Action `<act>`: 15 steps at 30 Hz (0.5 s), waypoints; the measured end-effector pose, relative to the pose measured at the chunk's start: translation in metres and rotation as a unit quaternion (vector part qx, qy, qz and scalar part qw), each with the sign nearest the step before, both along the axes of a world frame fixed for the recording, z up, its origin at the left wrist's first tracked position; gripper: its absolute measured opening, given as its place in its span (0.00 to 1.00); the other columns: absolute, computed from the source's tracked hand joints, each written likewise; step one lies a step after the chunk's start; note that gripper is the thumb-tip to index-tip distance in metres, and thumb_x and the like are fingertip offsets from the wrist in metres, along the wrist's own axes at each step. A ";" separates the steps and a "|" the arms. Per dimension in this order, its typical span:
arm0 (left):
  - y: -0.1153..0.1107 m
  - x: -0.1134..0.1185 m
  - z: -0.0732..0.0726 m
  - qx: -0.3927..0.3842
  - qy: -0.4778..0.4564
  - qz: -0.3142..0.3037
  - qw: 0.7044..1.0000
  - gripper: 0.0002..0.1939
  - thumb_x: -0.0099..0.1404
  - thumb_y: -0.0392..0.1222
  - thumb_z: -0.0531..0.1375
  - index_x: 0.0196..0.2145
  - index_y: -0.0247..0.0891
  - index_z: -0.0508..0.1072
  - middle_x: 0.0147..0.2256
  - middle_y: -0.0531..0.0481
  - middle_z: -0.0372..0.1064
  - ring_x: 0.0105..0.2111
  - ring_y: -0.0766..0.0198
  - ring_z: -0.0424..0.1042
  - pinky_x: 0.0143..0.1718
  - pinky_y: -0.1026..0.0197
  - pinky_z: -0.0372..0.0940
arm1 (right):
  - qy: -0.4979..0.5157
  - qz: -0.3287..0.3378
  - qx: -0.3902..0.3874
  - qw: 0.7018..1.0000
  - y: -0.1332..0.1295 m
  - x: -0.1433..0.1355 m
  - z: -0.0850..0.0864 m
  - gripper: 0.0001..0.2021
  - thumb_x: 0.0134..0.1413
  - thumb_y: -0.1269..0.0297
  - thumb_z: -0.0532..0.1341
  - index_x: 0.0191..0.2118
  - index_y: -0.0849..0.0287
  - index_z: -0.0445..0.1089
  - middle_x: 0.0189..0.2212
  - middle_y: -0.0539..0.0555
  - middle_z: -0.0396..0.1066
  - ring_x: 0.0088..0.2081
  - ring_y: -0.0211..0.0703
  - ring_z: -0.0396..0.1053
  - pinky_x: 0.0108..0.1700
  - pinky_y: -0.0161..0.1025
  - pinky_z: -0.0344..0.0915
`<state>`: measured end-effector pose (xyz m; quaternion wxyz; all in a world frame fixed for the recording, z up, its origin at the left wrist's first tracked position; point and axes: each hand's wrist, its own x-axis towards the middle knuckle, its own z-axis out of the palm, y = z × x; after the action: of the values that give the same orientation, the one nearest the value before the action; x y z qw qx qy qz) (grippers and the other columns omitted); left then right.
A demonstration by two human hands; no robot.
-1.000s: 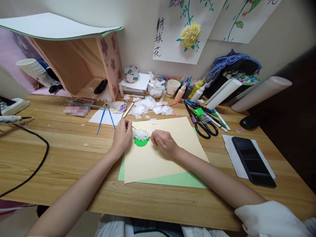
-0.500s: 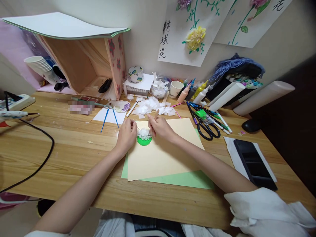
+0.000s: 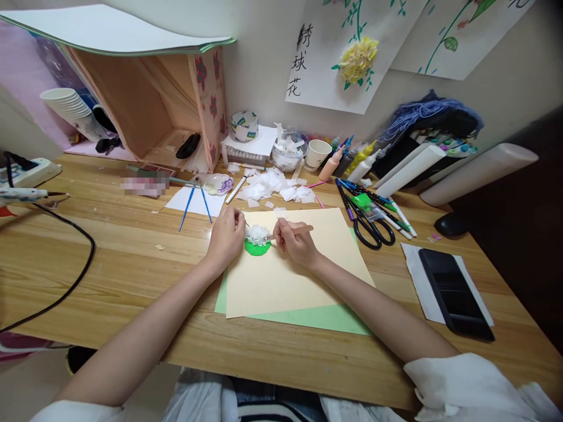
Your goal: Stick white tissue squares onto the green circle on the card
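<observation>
A green disc [image 3: 257,249] lies on the cream paper [image 3: 299,275], its upper part covered by a ruffled cluster of white paper pieces [image 3: 258,234]. My left hand [image 3: 226,237] is closed in a pinch at the cluster's left side. A thin dark point shows by its fingertips; what it belongs to is hidden. In my right hand [image 3: 295,241] is a tan wooden stick [image 3: 304,229], gripped like a pen. It slants from the upper right, its lower end at the right edge of the cluster.
Loose white paper squares [image 3: 268,186] lie beyond the cream paper, near a bowl of paper scraps [image 3: 288,153]. Black-handled scissors [image 3: 368,231] and markers lie right, then a phone [image 3: 455,293]. Left are blue tweezers [image 3: 187,208] and a glue gun [image 3: 26,193] with its cord.
My right hand has drawn back a little to the right and turned, tipping the stick from upright to nearly level. My left hand stays beside the cluster. The camera view has shifted slightly.
</observation>
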<state>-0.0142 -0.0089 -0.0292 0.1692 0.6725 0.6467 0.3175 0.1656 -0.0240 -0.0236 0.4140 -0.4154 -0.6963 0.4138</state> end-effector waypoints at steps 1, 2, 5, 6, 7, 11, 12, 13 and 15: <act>0.000 0.000 0.000 -0.001 0.002 0.000 1.000 0.08 0.66 0.41 0.47 0.29 0.40 0.60 0.32 0.47 0.64 0.35 0.58 0.65 0.36 0.56 0.60 | -0.001 0.005 0.003 1.000 0.000 0.000 0.000 0.26 0.63 0.49 0.43 0.19 0.56 0.59 0.11 0.46 0.57 0.16 0.35 0.58 0.25 0.35 0.58; -0.001 0.000 0.001 -0.001 0.003 0.000 1.000 0.08 0.66 0.41 0.46 0.29 0.40 0.60 0.32 0.47 0.64 0.35 0.58 0.65 0.36 0.56 0.59 | -0.003 0.007 0.006 1.000 0.000 0.000 0.000 0.25 0.63 0.49 0.43 0.19 0.56 0.59 0.11 0.46 0.57 0.16 0.35 0.58 0.25 0.35 0.58; -0.002 0.001 0.001 0.000 0.000 -0.002 1.000 0.08 0.66 0.41 0.46 0.29 0.40 0.60 0.32 0.47 0.64 0.35 0.58 0.65 0.37 0.56 0.59 | -0.006 -0.003 0.011 1.000 0.000 0.000 -0.001 0.25 0.63 0.49 0.43 0.19 0.56 0.59 0.12 0.47 0.57 0.16 0.35 0.58 0.25 0.35 0.58; -0.002 0.001 0.002 0.001 -0.002 -0.003 1.000 0.08 0.66 0.41 0.46 0.29 0.40 0.60 0.33 0.47 0.64 0.35 0.58 0.65 0.37 0.56 0.59 | -0.005 -0.009 0.008 1.000 0.000 0.000 -0.002 0.26 0.63 0.49 0.43 0.19 0.56 0.59 0.12 0.47 0.57 0.16 0.35 0.58 0.24 0.36 0.58; -0.002 0.001 0.002 0.002 -0.003 -0.004 1.000 0.08 0.66 0.41 0.47 0.30 0.40 0.60 0.33 0.47 0.64 0.36 0.57 0.65 0.37 0.56 0.59 | -0.003 -0.014 0.002 1.000 0.000 0.000 -0.003 0.26 0.63 0.49 0.43 0.19 0.56 0.59 0.12 0.47 0.57 0.16 0.35 0.58 0.24 0.36 0.58; -0.001 0.001 0.001 0.005 -0.004 -0.007 1.000 0.07 0.65 0.40 0.47 0.30 0.40 0.61 0.33 0.46 0.65 0.36 0.57 0.65 0.38 0.56 0.59 | 0.006 -0.034 -0.017 0.999 0.000 0.000 -0.005 0.26 0.62 0.47 0.43 0.19 0.55 0.59 0.11 0.47 0.57 0.15 0.35 0.58 0.24 0.36 0.59; -0.001 0.001 0.000 0.006 -0.004 -0.007 1.000 0.07 0.65 0.40 0.47 0.30 0.40 0.61 0.33 0.46 0.65 0.36 0.57 0.65 0.38 0.56 0.59 | 0.004 -0.036 -0.017 0.999 0.001 -0.001 -0.004 0.26 0.62 0.46 0.43 0.19 0.55 0.59 0.11 0.47 0.57 0.15 0.35 0.58 0.24 0.36 0.59; -0.001 0.001 0.000 0.007 -0.004 -0.007 1.000 0.07 0.65 0.40 0.47 0.30 0.40 0.61 0.33 0.46 0.65 0.36 0.57 0.65 0.38 0.56 0.60 | -0.002 -0.036 -0.014 0.999 0.002 -0.002 -0.002 0.26 0.62 0.47 0.43 0.18 0.55 0.58 0.10 0.47 0.57 0.15 0.36 0.59 0.25 0.36 0.59; -0.001 0.001 0.000 0.009 -0.005 -0.008 1.000 0.07 0.65 0.40 0.48 0.30 0.40 0.62 0.33 0.46 0.65 0.37 0.57 0.65 0.39 0.56 0.60 | -0.027 -0.028 -0.006 0.999 0.006 -0.004 0.006 0.27 0.63 0.47 0.42 0.17 0.55 0.58 0.10 0.47 0.57 0.16 0.36 0.59 0.27 0.36 0.60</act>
<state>-0.0132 -0.0097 -0.0292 0.1682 0.6774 0.6378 0.3256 0.1614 -0.0183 -0.0178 0.4044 -0.4479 -0.6928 0.3948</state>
